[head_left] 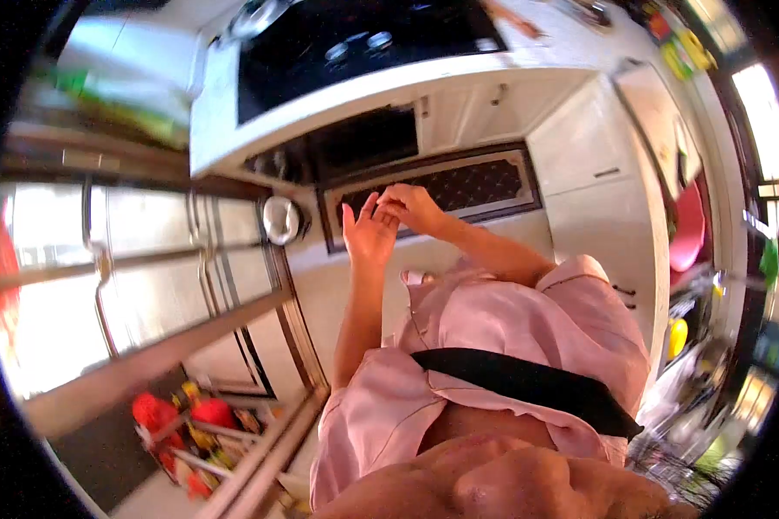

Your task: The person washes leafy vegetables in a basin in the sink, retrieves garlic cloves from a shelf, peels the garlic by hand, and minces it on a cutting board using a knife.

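My left hand (370, 233) is raised in front of my body, its fingers apart and nothing seen in it. My right hand (409, 208) meets it from the right, with bent fingers at the left hand's fingertips. What the right fingers close on, if anything, is too small to name. Both hands appear above a dark patterned mat (467, 188) on the floor. I wear a pink garment (502, 320) with a black band (519, 381) across it.
A white counter (363, 95) with a black cooktop (294, 52) stands ahead, cabinets (580, 147) below it. Left are a glass-paned door (147, 298) and red items (156, 413). A round metal object (281, 220) sits near the door. Right are a pink basin (688, 229) and clutter.
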### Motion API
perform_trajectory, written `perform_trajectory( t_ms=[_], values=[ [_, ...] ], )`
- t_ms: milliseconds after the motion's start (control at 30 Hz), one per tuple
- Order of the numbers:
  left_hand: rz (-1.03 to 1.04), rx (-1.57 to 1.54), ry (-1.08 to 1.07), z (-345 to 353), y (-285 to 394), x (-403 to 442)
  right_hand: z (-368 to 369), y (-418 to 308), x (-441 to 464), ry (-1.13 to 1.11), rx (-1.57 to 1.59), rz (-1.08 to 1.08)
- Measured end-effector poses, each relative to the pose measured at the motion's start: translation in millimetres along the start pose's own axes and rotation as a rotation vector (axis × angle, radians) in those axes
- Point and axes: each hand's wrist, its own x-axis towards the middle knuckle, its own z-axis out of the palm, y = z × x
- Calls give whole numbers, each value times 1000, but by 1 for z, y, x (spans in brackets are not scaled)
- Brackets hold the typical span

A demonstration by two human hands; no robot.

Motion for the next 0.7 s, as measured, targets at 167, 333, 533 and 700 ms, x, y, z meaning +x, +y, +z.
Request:
perform_trajectory(
  t_ms=[167,333,533,700],
  values=[
    [-320,130,-209,67,-113,48,-130,1,-52,338,-96,65],
    [-592,242,-274,141,-319,97,-300,30,-153,722,-366,153],
    [-851,896,-396,179,-482,108,-475,51,-309,1240,-576,474],
    [-438,1644,-576,191,-545,169,-547,12,-394,1186,-641,1107]
  ],
)
